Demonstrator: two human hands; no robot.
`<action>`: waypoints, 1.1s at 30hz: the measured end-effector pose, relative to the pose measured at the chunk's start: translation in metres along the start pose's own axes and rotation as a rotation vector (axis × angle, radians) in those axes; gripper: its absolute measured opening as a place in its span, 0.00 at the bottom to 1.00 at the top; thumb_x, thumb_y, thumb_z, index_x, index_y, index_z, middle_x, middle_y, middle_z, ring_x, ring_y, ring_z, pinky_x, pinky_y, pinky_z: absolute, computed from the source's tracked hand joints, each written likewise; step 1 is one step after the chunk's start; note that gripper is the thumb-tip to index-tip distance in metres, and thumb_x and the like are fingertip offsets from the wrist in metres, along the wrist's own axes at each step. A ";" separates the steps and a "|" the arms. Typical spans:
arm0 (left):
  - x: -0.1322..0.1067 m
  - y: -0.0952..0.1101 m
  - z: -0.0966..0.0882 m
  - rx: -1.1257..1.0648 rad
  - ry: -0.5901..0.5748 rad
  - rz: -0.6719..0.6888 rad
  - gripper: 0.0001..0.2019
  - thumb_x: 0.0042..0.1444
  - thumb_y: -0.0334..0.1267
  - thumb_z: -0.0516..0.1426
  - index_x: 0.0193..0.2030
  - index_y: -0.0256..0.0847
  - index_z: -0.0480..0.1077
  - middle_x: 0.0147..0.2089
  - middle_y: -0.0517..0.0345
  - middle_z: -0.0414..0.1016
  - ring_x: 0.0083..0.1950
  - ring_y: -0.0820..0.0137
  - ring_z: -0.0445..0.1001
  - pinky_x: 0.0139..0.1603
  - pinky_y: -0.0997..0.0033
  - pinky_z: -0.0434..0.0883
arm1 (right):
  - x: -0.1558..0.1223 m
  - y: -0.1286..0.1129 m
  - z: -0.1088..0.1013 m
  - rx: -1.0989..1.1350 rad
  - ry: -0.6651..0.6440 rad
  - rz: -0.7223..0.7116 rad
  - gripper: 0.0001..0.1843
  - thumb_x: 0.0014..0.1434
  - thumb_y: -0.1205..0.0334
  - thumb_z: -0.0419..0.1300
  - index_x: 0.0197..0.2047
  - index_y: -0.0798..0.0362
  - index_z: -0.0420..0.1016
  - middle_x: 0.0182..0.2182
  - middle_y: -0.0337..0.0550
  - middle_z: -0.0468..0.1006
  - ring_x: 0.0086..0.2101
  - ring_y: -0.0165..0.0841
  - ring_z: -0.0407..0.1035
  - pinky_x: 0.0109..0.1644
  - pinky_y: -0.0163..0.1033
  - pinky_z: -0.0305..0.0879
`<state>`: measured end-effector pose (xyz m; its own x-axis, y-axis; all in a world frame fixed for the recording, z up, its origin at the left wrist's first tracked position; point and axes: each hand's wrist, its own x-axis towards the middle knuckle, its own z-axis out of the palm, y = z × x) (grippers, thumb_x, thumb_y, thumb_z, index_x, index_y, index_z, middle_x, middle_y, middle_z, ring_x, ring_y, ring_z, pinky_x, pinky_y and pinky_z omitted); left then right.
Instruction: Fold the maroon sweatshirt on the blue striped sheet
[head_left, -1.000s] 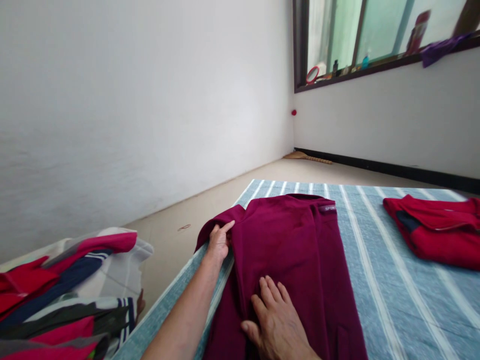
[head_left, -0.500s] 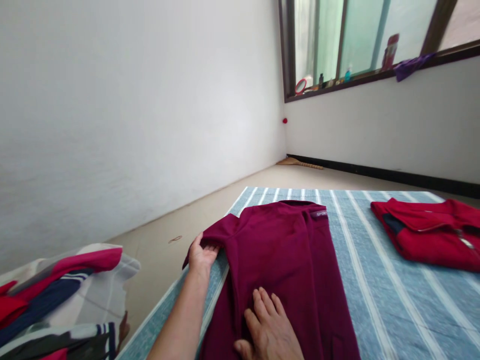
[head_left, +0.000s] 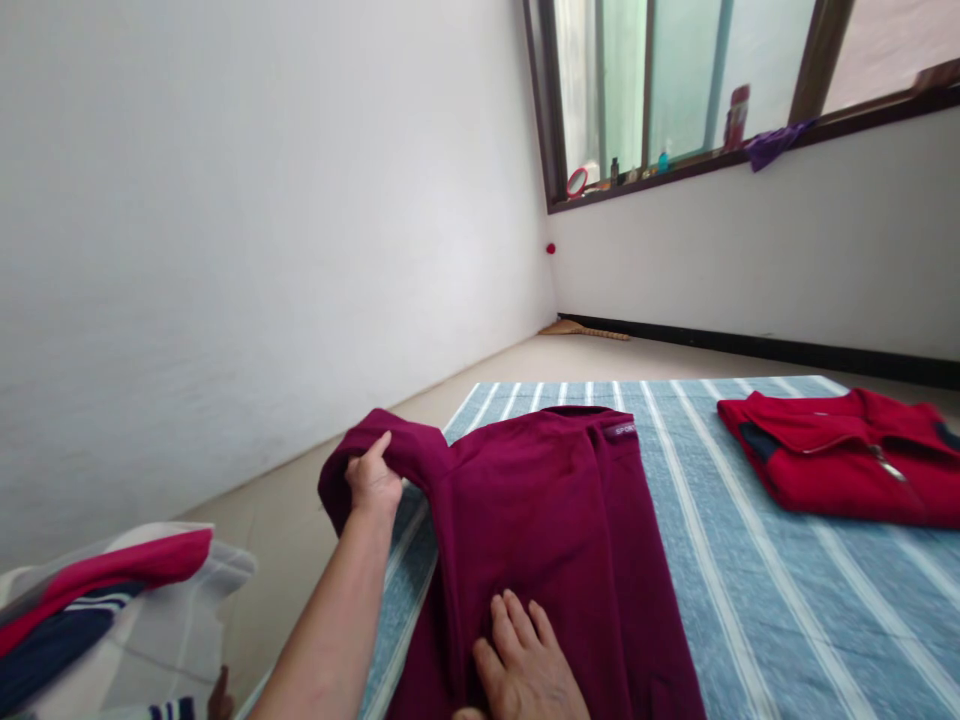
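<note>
A maroon jacket (head_left: 532, 520) with a small white-lettered label near its collar lies on a blue-and-white striped sheet (head_left: 701, 560). My left hand (head_left: 375, 480) grips the jacket's sleeve and holds it up past the sheet's left edge; the thumb shows on top and the fingers are hidden behind the cloth. My right hand (head_left: 525, 655) rests on the body of the jacket with its fingers stretched out. A folded red jacket (head_left: 847, 460) with a zipper lies farther right on the sheet.
At the lower left is a pale translucent bag (head_left: 172, 620) with red and navy clothes (head_left: 67, 640) on it. White walls (head_left: 262, 200) meet behind the sheet. A brown broom-like object (head_left: 585, 328) lies on the floor by the corner. Bottles and a mirror (head_left: 577, 182) stand on the windowsill.
My left hand has lifted the sleeve and moved it left, now with the thumb over it. My right hand stays flat on the jacket. The view has turned slightly right.
</note>
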<state>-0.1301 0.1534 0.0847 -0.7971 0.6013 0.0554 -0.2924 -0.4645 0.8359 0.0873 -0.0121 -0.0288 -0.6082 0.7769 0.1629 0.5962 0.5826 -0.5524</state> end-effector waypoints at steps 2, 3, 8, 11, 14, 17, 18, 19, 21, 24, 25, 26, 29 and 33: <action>-0.017 0.005 0.031 0.040 -0.047 0.109 0.12 0.40 0.24 0.63 0.34 0.37 0.70 0.34 0.63 0.75 0.36 0.71 0.73 0.46 0.70 0.71 | 0.000 0.000 0.001 0.004 -0.002 -0.005 0.31 0.56 0.40 0.57 0.53 0.54 0.72 0.61 0.58 0.59 0.62 0.49 0.50 0.63 0.55 0.48; -0.032 0.007 0.048 0.061 -0.090 0.144 0.14 0.38 0.25 0.64 0.34 0.38 0.71 0.34 0.63 0.75 0.37 0.69 0.74 0.46 0.70 0.71 | 0.000 0.001 0.002 0.011 -0.007 -0.004 0.31 0.56 0.40 0.57 0.54 0.54 0.72 0.61 0.58 0.59 0.62 0.48 0.50 0.63 0.55 0.47; -0.149 -0.011 0.104 0.631 -0.877 0.342 0.08 0.41 0.32 0.65 0.30 0.40 0.73 0.30 0.56 0.75 0.38 0.60 0.73 0.48 0.63 0.68 | -0.001 0.002 -0.002 0.065 -0.050 0.035 0.30 0.55 0.41 0.58 0.54 0.54 0.72 0.61 0.56 0.60 0.62 0.50 0.49 0.64 0.56 0.45; -0.211 -0.034 0.102 0.847 -1.451 0.346 0.21 0.37 0.31 0.66 0.43 0.44 0.74 0.45 0.51 0.76 0.46 0.53 0.73 0.51 0.57 0.66 | -0.002 0.001 -0.008 0.127 -0.009 -0.014 0.29 0.57 0.43 0.56 0.60 0.44 0.65 0.60 0.47 0.63 0.61 0.49 0.53 0.64 0.58 0.45; -0.232 -0.049 0.079 0.968 -1.735 0.418 0.29 0.39 0.34 0.67 0.52 0.46 0.69 0.56 0.46 0.70 0.56 0.48 0.68 0.55 0.50 0.64 | -0.002 0.000 -0.011 0.171 0.044 -0.082 0.27 0.62 0.48 0.52 0.64 0.35 0.57 0.60 0.37 0.65 0.60 0.46 0.55 0.64 0.56 0.46; -0.217 -0.050 0.051 1.016 -1.698 0.420 0.24 0.49 0.36 0.61 0.55 0.44 0.68 0.60 0.46 0.67 0.61 0.52 0.64 0.60 0.52 0.61 | -0.002 0.001 -0.009 0.167 0.058 -0.087 0.27 0.62 0.49 0.52 0.64 0.37 0.56 0.60 0.38 0.64 0.60 0.47 0.54 0.64 0.57 0.45; -0.207 -0.048 0.043 1.037 -1.639 0.416 0.22 0.51 0.36 0.59 0.55 0.43 0.68 0.60 0.46 0.66 0.61 0.54 0.64 0.62 0.55 0.60 | -0.002 0.002 -0.007 0.163 0.064 -0.079 0.28 0.61 0.48 0.52 0.64 0.39 0.58 0.60 0.40 0.64 0.60 0.48 0.54 0.64 0.58 0.45; -0.195 -0.046 0.036 1.074 -1.570 0.417 0.21 0.52 0.36 0.58 0.55 0.41 0.68 0.61 0.46 0.66 0.61 0.56 0.63 0.62 0.56 0.60 | -0.002 0.003 -0.005 0.156 0.070 -0.067 0.29 0.60 0.46 0.53 0.62 0.42 0.61 0.60 0.43 0.64 0.59 0.50 0.55 0.63 0.59 0.46; -0.171 -0.043 0.022 1.178 -1.441 0.412 0.21 0.53 0.37 0.56 0.55 0.39 0.68 0.60 0.47 0.67 0.61 0.59 0.64 0.63 0.58 0.59 | -0.001 0.004 0.000 0.142 0.078 -0.038 0.28 0.57 0.44 0.56 0.58 0.47 0.68 0.57 0.47 0.67 0.57 0.51 0.57 0.62 0.60 0.47; -0.138 -0.039 0.000 1.315 -1.271 0.323 0.19 0.54 0.38 0.54 0.53 0.38 0.70 0.57 0.49 0.70 0.59 0.61 0.66 0.63 0.60 0.60 | 0.000 0.005 0.006 0.135 0.082 -0.024 0.26 0.53 0.44 0.61 0.52 0.48 0.73 0.52 0.47 0.71 0.55 0.49 0.60 0.62 0.60 0.50; -0.129 -0.038 -0.008 1.341 -1.219 0.283 0.20 0.54 0.39 0.54 0.52 0.37 0.70 0.57 0.48 0.71 0.58 0.61 0.67 0.62 0.60 0.61 | 0.000 0.005 0.007 0.138 0.087 -0.026 0.26 0.52 0.45 0.62 0.51 0.48 0.73 0.51 0.46 0.72 0.54 0.48 0.61 0.62 0.60 0.50; -0.122 -0.037 -0.016 1.355 -1.184 0.243 0.20 0.53 0.40 0.54 0.53 0.36 0.70 0.56 0.47 0.72 0.58 0.60 0.68 0.62 0.60 0.62 | 0.000 0.005 0.007 0.140 0.094 -0.027 0.26 0.51 0.45 0.63 0.51 0.48 0.73 0.51 0.45 0.72 0.54 0.48 0.61 0.62 0.59 0.50; -0.114 -0.035 -0.038 1.354 -1.199 0.139 0.23 0.53 0.43 0.55 0.54 0.34 0.70 0.59 0.45 0.68 0.60 0.58 0.66 0.63 0.60 0.61 | -0.001 0.004 0.006 0.149 0.109 -0.027 0.27 0.50 0.46 0.64 0.52 0.46 0.72 0.51 0.44 0.72 0.55 0.47 0.60 0.61 0.59 0.51; -0.121 -0.037 -0.055 1.371 -1.261 0.068 0.28 0.54 0.46 0.54 0.60 0.35 0.64 0.67 0.46 0.56 0.67 0.61 0.55 0.67 0.60 0.52 | -0.003 0.004 0.003 0.137 0.105 -0.034 0.26 0.52 0.46 0.64 0.53 0.46 0.72 0.51 0.45 0.72 0.54 0.48 0.61 0.61 0.59 0.52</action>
<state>-0.0520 0.0619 0.0172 0.2120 0.9709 -0.1118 0.8066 -0.1093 0.5809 0.0898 -0.0125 -0.0343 -0.5641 0.7824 0.2641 0.4948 0.5763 -0.6504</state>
